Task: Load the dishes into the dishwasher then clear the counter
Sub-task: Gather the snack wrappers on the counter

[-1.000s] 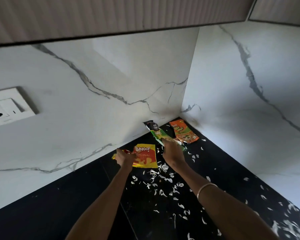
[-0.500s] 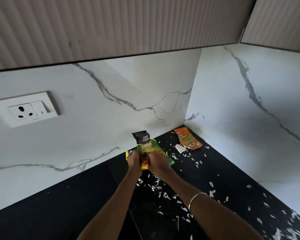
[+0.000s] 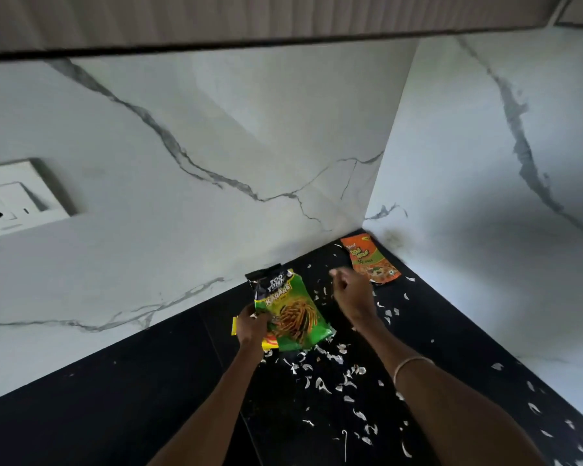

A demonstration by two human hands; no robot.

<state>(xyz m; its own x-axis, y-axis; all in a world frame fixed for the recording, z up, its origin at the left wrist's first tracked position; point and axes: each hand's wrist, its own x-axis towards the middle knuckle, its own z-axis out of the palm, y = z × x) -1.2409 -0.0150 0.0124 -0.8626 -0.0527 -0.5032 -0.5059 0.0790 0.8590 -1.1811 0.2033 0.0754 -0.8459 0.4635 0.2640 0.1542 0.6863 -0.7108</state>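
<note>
Above the black bench [image 3: 122, 391], in its far corner, the left hand [image 3: 252, 327] pinches two snack packets by their lower edges, a green packet [image 3: 292, 314] stacked over a yellow packet [image 3: 236, 326], likely gathering the rubbish into one grip so the other hand stays free. Beyond and to the right of that grip, the right hand [image 3: 352, 292] is empty, fingers loosely spread, near an orange packet [image 3: 371, 260] lying flat by the wall. Whether the packets hold anything cannot be told; white scraps [image 3: 320, 385] litter the bench below the grip, and no dishes or dishwasher are in view.
</note>
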